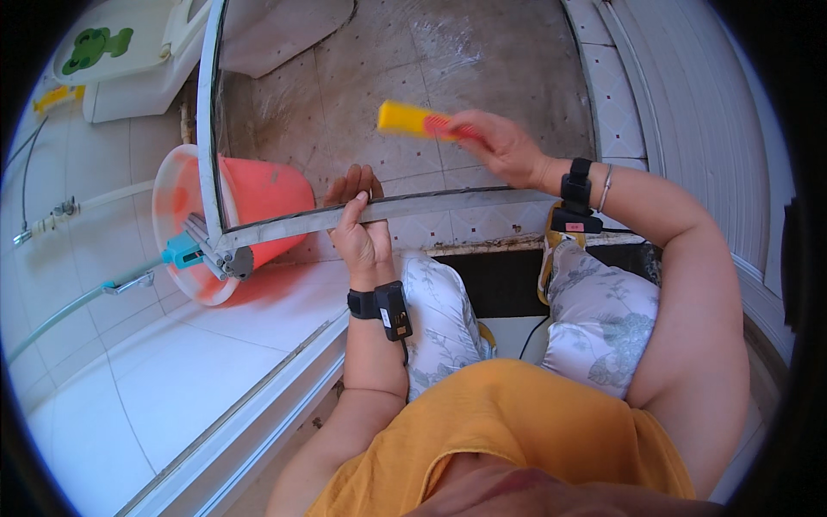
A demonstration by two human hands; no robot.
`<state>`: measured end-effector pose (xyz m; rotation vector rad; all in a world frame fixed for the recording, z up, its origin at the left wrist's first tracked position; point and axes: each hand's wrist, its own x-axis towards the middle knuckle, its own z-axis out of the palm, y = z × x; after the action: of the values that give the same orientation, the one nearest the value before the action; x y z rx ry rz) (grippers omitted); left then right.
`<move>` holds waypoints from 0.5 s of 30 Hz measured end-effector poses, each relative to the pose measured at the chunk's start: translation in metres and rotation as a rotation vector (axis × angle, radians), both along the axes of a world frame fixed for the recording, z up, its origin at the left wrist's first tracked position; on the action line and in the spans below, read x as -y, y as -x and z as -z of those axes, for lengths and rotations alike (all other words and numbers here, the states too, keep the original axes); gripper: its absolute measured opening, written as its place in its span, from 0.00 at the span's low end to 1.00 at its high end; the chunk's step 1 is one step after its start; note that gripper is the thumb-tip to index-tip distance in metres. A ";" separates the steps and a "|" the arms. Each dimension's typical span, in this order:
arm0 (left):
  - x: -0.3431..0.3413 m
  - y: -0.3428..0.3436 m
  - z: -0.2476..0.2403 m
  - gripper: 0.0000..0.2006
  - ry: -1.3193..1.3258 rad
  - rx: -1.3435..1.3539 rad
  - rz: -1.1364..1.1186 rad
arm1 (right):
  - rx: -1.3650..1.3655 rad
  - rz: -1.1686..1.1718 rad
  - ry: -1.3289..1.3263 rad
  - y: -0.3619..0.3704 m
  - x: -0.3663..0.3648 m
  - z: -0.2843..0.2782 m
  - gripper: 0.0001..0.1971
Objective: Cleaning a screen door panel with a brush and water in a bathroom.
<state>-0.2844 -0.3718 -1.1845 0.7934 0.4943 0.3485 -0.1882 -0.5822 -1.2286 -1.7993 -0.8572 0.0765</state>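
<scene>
A framed panel with a see-through pane stands in front of me, its pale metal frame crossing the view. My left hand is closed round the frame's near rail, thumb on the near side; its fingers show on the far side, dimmed by the pane. My right hand grips a flat yellow tool with a red, patterned part, held over the pane and tilted slightly. Motion blurs the tool, so its exact kind is unclear.
At left a red-orange bucket lies on its side, with a turquoise-and-grey mop head by its mouth. A toilet with a frog picture on its lid stands at the upper left. A white sliding-door track runs along the lower left.
</scene>
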 end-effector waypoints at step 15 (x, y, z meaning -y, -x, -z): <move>-0.008 -0.003 0.001 0.12 0.245 0.237 0.257 | -0.293 0.196 -0.008 -0.039 0.005 0.032 0.13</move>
<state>-0.2815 -0.3642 -1.1857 0.5598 0.2038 0.1366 -0.1488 -0.5873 -1.2609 -1.8009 -0.4709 0.2038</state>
